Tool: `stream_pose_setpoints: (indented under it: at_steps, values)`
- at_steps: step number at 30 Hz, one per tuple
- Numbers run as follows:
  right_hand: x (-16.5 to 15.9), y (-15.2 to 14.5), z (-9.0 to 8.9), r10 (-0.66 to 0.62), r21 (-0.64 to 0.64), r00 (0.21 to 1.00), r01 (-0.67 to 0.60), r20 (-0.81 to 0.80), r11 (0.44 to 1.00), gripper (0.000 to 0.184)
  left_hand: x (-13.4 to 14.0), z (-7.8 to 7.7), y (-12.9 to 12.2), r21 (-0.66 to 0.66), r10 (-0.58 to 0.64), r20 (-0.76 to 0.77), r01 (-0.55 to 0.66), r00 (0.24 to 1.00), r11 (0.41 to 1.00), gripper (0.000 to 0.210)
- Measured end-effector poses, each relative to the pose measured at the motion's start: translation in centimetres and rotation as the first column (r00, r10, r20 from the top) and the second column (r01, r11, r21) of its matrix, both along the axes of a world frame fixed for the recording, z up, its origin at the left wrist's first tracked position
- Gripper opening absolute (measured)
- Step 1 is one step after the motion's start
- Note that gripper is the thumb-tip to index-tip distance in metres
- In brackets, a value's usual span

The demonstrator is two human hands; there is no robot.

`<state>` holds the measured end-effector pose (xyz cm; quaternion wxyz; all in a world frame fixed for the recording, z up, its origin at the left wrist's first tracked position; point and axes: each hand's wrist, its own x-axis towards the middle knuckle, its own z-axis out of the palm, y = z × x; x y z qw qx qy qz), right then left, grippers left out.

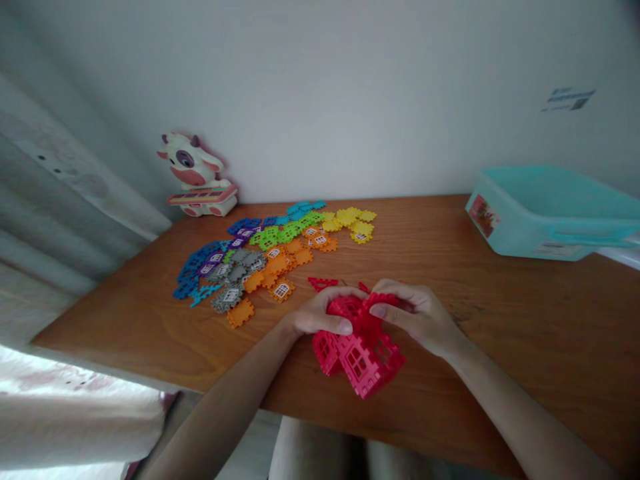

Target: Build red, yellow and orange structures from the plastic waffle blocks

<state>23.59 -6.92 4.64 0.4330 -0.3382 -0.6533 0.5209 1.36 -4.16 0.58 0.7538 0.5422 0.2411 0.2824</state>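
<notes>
A red structure of interlocking plastic panels [357, 360], some with window cut-outs, is held tilted over the front of the table. My left hand [327, 312] grips its upper left side, thumb laid across the front. With thumb and fingers, my right hand [413, 313] pinches a red toothed panel [383, 300] at the top right of the structure. Whether that panel is joined to the rest cannot be made out. Just beyond my left hand lies a loose red triangular piece [323, 283]. Another red bit [364, 287] shows between the hands, partly hidden.
Flat panels lie spread by colour: orange [277, 263], grey [239, 267], dark blue [197, 263], green [287, 231] and yellow [350, 217]. A cow-shaped toy keyboard [200, 177] stands at the back left. At the right is a turquoise bin [530, 230] on the wooden table [525, 313].
</notes>
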Motion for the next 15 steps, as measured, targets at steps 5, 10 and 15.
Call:
stream_pose_setpoints:
  at_steps: [5,10,15]
  values:
    - [-0.04,-0.2,0.25,0.065,0.054,0.998,-0.065,-0.002,0.996,0.018,0.0,0.21,0.1,0.029,-0.029,-0.021,0.029,0.999,0.999,0.071]
    - [-0.17,-0.38,0.39,0.056,0.083,0.998,-0.057,0.014,0.995,0.016,-0.01,0.08,0.24,0.064,-0.033,-0.034,0.036,0.999,0.997,0.07]
    - [-0.05,-0.17,0.12,0.047,0.163,0.998,-0.055,0.05,0.985,0.012,0.1,0.19,0.22,0.068,-0.051,-0.012,0.052,0.999,0.996,0.07]
